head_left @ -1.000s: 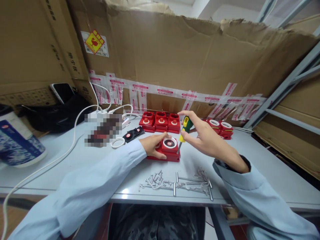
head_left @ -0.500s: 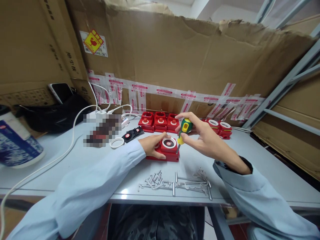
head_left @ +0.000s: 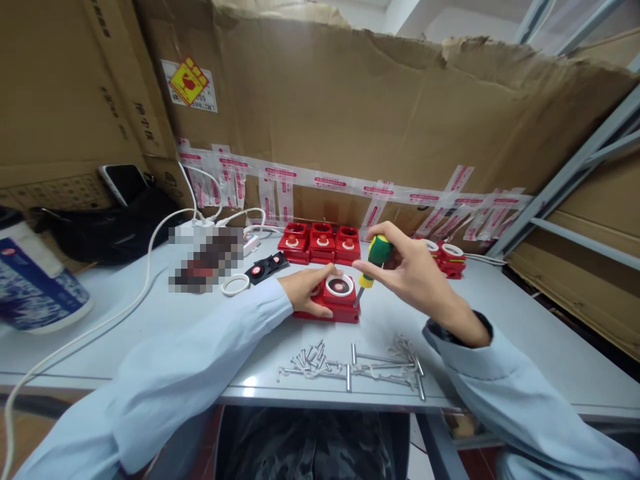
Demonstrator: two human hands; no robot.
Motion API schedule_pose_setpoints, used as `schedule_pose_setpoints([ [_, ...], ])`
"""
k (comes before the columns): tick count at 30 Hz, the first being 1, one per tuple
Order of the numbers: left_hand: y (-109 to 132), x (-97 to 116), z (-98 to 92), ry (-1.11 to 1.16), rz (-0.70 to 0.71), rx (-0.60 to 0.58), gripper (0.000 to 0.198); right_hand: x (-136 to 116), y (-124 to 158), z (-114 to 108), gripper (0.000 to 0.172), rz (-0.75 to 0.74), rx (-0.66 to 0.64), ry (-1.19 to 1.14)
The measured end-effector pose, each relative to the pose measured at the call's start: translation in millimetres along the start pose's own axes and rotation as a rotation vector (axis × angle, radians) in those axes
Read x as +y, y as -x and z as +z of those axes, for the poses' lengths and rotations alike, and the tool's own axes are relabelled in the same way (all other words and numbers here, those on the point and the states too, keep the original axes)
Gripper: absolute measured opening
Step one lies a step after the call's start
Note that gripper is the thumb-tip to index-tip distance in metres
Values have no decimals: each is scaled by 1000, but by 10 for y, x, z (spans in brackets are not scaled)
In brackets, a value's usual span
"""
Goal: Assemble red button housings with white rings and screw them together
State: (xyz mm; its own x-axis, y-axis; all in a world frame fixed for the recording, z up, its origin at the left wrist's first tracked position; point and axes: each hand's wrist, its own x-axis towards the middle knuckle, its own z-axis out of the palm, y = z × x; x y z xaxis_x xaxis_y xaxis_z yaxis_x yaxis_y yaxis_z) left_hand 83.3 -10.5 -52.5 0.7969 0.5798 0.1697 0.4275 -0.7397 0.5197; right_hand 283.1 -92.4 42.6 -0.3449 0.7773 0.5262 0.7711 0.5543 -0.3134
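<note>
A red plastic housing [head_left: 334, 313] with a white ring [head_left: 339, 285] around a dark round centre sits on the table. My left hand [head_left: 310, 291] is closed over its left side, thumb in front and fingers on top, partly hiding it. In my right hand [head_left: 417, 270] is a screwdriver [head_left: 381, 249] with a green and yellow handle, gripped between thumb and fingers. Its shaft tilts down to the left, and the tip meets the housing's right front corner. Whether a screw is under the tip is too small to tell.
Loose screws [head_left: 311, 358] and metal T-shaped rods [head_left: 383, 363] lie near the table's front edge. Several red housings [head_left: 321, 245] line the back by a cardboard wall [head_left: 320, 120]. Leftward are a loose white ring [head_left: 235, 285], a black part [head_left: 267, 268], a white cable [head_left: 149, 257] and a tub [head_left: 37, 283].
My right hand has turned the screwdriver and tilted its handle a little to the right, the tip staying at the housing's corner. My left hand keeps its hold on the housing.
</note>
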Motion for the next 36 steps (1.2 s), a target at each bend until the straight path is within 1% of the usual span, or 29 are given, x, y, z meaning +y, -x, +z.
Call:
schedule_pose_setpoints([
  [2, 3, 7, -3, -5, 4, 8, 75, -4, 1, 39, 25, 27, 117, 132],
  [3, 4, 9, -3, -3, 6, 10, 74, -8, 1, 42, 27, 20, 134, 159],
  [4, 4, 9, -2, -1, 8, 10, 74, -11, 1, 30, 30, 0, 109, 144],
  [7, -1, 0, 4, 11, 12, 8, 74, -5, 1, -48, 43, -61, -89, -48],
  [8, -3, -3, 5, 13, 12, 7, 74, 2, 2, -68, 43, -64, -136, -92],
  [9, -4, -5, 6, 14, 11, 3, 75, 9, 3, -76, 40, -54, -146, -95],
  [10, -5, -5, 5, 13, 8, -1, 75, 16, 4, -72, 35, -32, -116, -54],
  [12, -4, -1, 3, 9, 7, -5, 76, 26, 8, -37, 27, 25, 1, 92],
  [13, -3, 1, 2, 7, 10, -2, 75, 30, 11, -18, 26, 43, 52, 150],
  [14, -3, 1, 3, 6, 14, 3, 75, 33, 13, -6, 27, 46, 73, 171],
  [15, -3, 0, 4, 7, 20, 8, 74, 36, 15, -5, 31, 33, 53, 148],
  [18, -5, -17, 13, 10, 14, 6, 75, 46, 15, -67, 43, -46, -118, -69],
  [19, -6, -24, 15, 10, 7, 6, 76, 47, 14, -97, 43, -63, -165, -126],
  [21, -8, -32, 16, 8, -10, 9, 78, 35, 13, -140, 38, -67, -189, -149],
  [23, -8, -28, 10, 5, -2, -1, 76, 6, 17, -142, 29, -44, -145, -67],
  [26, -5, -8, -1, -2, 29, -8, 71, -49, 27, -90, 21, 2, -23, 140],
  [28, -5, -1, -1, -1, 34, 3, 71, -67, 30, -72, 21, 17, 35, 249],
  [29, -5, -1, 2, 3, 31, 9, 72, -67, 29, -79, 24, 11, 34, 265],
  [31, -6, -7, 10, 13, 28, 15, 73, -49, 21, -125, 33, -23, -45, 190],
  [33, -7, -15, 18, 20, 27, 19, 73, -21, 7, -184, 40, -66, -178, 35],
  [34, -8, -17, 19, 21, 27, 19, 73, -8, -1, -203, 39, -79, -223, -29],
  [35, -8, -17, 18, 20, 26, 18, 73, 0, -7, -209, 34, -79, -237, -65],
  [36, -7, -14, 15, 18, 27, 16, 72, 4, -12, -200, 28, -67, -216, -65],
])
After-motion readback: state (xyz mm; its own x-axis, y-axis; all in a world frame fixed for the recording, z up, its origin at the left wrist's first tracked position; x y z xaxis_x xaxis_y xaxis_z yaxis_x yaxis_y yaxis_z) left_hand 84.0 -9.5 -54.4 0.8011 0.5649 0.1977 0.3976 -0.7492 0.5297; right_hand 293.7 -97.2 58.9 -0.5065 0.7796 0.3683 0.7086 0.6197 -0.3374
